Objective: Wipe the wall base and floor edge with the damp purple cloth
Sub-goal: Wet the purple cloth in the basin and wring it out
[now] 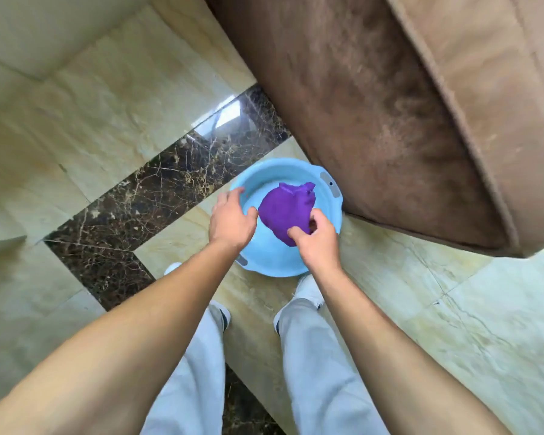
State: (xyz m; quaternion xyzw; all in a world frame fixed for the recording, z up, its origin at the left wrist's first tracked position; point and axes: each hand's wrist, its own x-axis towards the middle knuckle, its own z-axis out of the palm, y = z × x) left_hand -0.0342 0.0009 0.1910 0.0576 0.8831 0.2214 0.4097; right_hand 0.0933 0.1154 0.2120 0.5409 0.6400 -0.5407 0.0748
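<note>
A purple cloth [288,210] lies bunched inside a light blue basin [296,171] on the floor in front of my feet. My right hand [319,238] pinches the cloth's near edge between thumb and fingers. My left hand [231,219] hovers over the basin's left rim, fingers apart, thumb almost touching the cloth's left side. The wall base [60,54] runs along the far left, where the beige floor tiles meet the pale wall.
A large brown sofa [405,120] fills the upper right, its corner right beside the basin. A dark marble strip [157,186] crosses the beige tiled floor diagonally. My legs in light trousers and white shoes [308,288] stand just behind the basin.
</note>
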